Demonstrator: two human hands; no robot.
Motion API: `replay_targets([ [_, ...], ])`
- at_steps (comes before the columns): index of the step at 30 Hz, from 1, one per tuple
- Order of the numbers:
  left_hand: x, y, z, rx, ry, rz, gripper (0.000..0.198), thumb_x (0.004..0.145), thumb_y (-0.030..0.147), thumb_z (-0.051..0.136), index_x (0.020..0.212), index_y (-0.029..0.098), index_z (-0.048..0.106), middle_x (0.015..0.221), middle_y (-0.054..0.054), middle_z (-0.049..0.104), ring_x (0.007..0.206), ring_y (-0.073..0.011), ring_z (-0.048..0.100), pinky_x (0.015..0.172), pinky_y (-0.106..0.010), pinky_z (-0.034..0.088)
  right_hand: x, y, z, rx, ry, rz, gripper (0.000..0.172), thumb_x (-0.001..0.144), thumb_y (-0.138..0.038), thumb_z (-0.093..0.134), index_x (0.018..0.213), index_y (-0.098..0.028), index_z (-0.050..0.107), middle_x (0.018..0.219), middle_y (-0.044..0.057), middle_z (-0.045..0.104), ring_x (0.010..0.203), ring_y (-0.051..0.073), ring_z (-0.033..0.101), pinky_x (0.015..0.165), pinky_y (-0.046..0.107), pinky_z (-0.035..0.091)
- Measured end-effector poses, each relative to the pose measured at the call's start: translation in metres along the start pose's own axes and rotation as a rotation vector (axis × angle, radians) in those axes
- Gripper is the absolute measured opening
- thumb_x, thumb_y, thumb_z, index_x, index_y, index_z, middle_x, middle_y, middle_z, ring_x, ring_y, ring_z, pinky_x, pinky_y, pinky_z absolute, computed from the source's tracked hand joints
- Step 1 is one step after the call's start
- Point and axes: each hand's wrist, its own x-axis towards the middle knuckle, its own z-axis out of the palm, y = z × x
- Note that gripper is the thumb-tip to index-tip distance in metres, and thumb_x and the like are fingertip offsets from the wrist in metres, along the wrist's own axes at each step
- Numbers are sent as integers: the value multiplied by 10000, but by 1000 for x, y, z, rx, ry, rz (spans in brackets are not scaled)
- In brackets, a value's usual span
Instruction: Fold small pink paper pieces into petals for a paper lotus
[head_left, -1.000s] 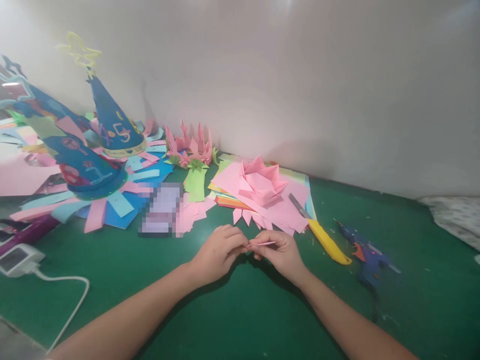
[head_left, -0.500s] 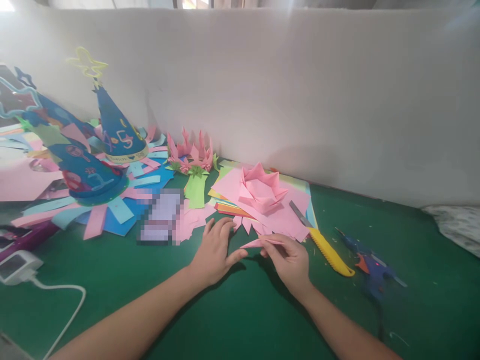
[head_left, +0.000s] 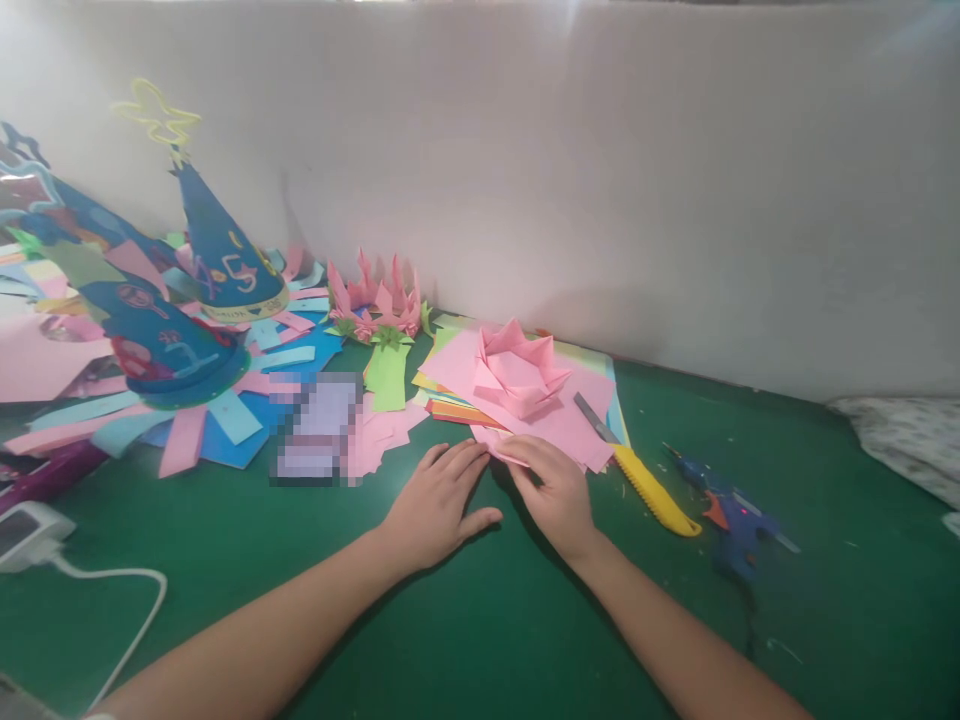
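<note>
My right hand (head_left: 555,495) is closed on a folded pink paper piece (head_left: 491,440), mostly hidden by its fingers, at the near edge of the paper stack. To its left, my left hand (head_left: 439,505) lies flat with fingers stretched out and thumb apart. Its fingertips come close to the pink paper; whether they touch it I cannot tell. Just beyond both hands a pink folded paper flower (head_left: 519,370) rests on the stack of coloured paper sheets (head_left: 448,372).
A yellow-handled cutter knife (head_left: 652,490) and a blue glue gun (head_left: 739,530) lie to the right. Left are a blurred-out phone-like rectangle (head_left: 319,425), pink paper scraps (head_left: 379,440), a pink paper crown (head_left: 379,300), blue cone hats (head_left: 229,250) and a white cable (head_left: 142,575).
My right hand has moved away from me and slightly left with the folded pink paper, to the stack's near edge. My left hand has barely moved. The view has shifted slightly.
</note>
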Motion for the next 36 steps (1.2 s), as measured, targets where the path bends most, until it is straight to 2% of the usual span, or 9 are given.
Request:
replay_targets([
  [8,-3,3,-2,-52,119,-4,404,911,391,454,1234,149,467,1271,-110,523,1154,-240,474,953,-406,379,12,1,2,-142,-228,-63,266,869,-111,469,1010,-215,669,1019,47,691,955,205,586,833,391,454],
  [11,-5,4,-2,-97,164,54,234,930,303,417,950,152,594,971,-74,633,904,-190,570,820,-347,427,24,-2,4,-193,-289,-37,246,877,-127,485,964,-232,690,981,34,704,892,202,571,779,369,425],
  [14,-8,5,0,-89,201,166,382,941,276,377,623,153,550,611,-20,556,612,-137,517,632,-291,391,34,-7,13,-311,-343,-46,227,891,-153,491,962,-239,690,996,24,701,881,200,551,767,353,381],
  [17,-10,5,1,-101,255,235,426,936,262,374,547,152,505,534,-7,504,539,-116,463,577,-276,346,38,-12,22,-488,-412,-63,196,907,-220,493,1010,-226,659,1044,42,673,957,212,514,774,352,340],
  [21,-11,6,2,-154,242,263,417,928,251,382,538,152,490,532,-4,503,536,-110,460,595,-271,364,37,-16,27,-589,-504,-36,337,855,-408,566,1102,-181,603,1130,93,609,996,252,477,794,376,314],
  [25,-10,6,3,-197,225,271,404,920,250,404,536,155,482,529,-2,503,536,-112,470,599,-267,379,31,-16,26,-599,-500,-14,383,864,-373,556,1197,-182,543,1132,105,588,1007,254,457,838,399,290],
  [28,-8,5,0,-233,293,169,370,918,227,410,565,158,496,548,-4,522,565,-119,497,607,-269,391,28,-18,25,-549,-454,15,298,867,-330,545,1144,-223,567,1112,89,584,1013,249,452,850,398,286],
  [33,-6,2,-4,-275,364,-67,103,881,200,461,838,176,551,901,-60,596,873,-184,556,784,-343,449,21,-23,3,-454,-384,47,312,855,-343,535,1148,-236,554,1170,97,553,1046,262,451,849,391,311],
  [36,-5,1,-1,-259,324,-121,104,856,204,484,950,182,522,1048,-87,540,999,-217,526,853,-388,449,6,-19,-19,-527,-291,105,275,858,-273,515,1125,-233,568,1119,91,580,1009,256,486,835,385,327],
])
